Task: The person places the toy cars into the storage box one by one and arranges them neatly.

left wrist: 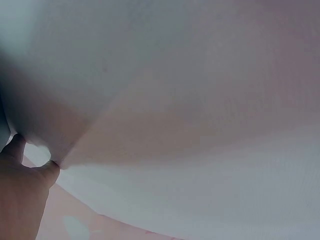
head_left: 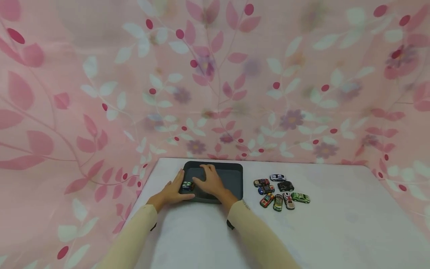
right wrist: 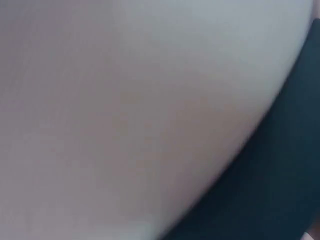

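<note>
A dark grey rectangular tray (head_left: 231, 179) lies on the white table. Small green and blue toy cars (head_left: 187, 185) sit at its left end, side by side. My left hand (head_left: 170, 192) is spread around the tray's left front corner, fingers straight along the left side and thumb at the front rim. Over the middle of the tray hovers my right hand (head_left: 211, 183), its thumb and fingers bent loosely apart with nothing visible between them, just right of the cars. The left wrist view catches part of that left hand (left wrist: 22, 190); the right wrist view shows the tray wall (right wrist: 280, 165).
Right of the tray, several toy cars are grouped on the table, among them a white one (head_left: 277, 177), a black one (head_left: 286, 186) and a light green one (head_left: 300, 197). Pink floral cloth (head_left: 215, 93) hangs behind and beside the table (head_left: 336, 224).
</note>
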`<state>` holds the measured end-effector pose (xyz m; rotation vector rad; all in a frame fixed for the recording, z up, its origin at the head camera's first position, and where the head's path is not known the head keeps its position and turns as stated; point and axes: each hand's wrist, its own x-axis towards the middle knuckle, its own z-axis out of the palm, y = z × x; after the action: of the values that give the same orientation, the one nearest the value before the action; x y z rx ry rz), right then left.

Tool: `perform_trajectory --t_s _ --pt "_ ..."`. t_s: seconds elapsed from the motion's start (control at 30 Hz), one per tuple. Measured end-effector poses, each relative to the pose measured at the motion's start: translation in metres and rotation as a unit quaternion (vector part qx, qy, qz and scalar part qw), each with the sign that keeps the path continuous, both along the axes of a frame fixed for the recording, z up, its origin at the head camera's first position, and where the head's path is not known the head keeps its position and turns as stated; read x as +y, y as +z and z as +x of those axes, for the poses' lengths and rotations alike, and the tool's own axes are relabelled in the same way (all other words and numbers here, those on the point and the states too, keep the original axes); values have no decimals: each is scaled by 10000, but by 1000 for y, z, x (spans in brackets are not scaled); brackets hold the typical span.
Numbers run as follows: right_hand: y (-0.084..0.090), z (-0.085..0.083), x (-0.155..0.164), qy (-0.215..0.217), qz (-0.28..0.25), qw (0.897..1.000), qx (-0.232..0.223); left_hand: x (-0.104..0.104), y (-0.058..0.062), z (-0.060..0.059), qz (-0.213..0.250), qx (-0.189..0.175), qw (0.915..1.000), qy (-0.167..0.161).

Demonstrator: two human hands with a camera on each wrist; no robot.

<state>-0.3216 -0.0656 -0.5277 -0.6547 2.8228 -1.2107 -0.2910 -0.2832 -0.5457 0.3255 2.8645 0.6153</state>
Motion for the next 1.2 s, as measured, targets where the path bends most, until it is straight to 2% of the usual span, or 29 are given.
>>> perform_trajectory --t_s 0.13,0.27,0.47,0.57,0.7,0.97,1.07,1.2 --pt "16 -4 13 50 552 9979 337 -1 2 0 -19 -59 10000 11" --pt "23 -9 28 31 1201 9911 571 1 6 0 -2 -99 10000 -5" --pt "21 -16 55 -217 2251 9701 887 4 8 0 -94 -132 9999 -44" --pt "25 -19 70 -274 2544 9619 966 3 9 1 -104 -109 9999 -26" --pt "30 -21 89 -316 2479 9630 1010 -1 11 2 -177 -72 9998 4" --pt "29 -23 122 -586 2280 9675 921 -2 11 -7 -208 52 9998 -59" --pt "36 -24 131 -464 2275 9680 956 -4 9 -7 -171 47 9998 -85" --pt "40 -29 143 -414 2385 9635 1141 -11 9 -3 -99 71 9999 48"
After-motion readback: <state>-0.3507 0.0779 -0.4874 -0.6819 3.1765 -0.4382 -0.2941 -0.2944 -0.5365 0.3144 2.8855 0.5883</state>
